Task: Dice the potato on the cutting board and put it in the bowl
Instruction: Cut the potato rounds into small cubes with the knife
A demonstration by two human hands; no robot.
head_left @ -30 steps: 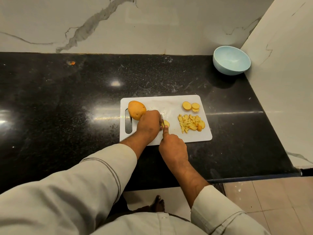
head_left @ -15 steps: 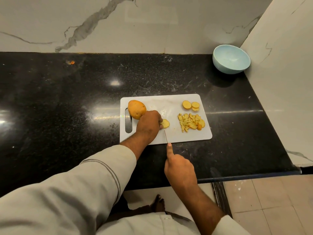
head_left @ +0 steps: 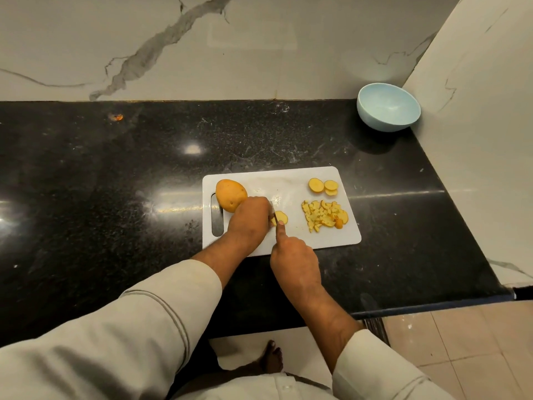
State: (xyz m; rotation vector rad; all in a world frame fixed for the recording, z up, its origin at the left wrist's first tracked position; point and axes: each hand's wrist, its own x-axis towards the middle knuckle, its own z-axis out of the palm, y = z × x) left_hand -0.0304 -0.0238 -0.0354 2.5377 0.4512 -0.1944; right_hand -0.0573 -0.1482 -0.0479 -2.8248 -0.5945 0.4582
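While the left hand curls down over a potato slice near the middle of the white board, pinning it with bent fingers, the right hand grips a knife, its handle hidden in the fist and its index finger laid straight along the spine. Only a thin sliver of blade shows, set on the slice just beside the left fingertips. Behind the left hand, touching it, lies the uncut part of the potato, next to the board's handle slot. Three round slices sit at the board's far right corner, and a heap of dice lies just nearer, apart from them. A pale blue bowl stands well apart on the black surface, in the far right corner against the marble walls. No writing or label can be read anywhere.
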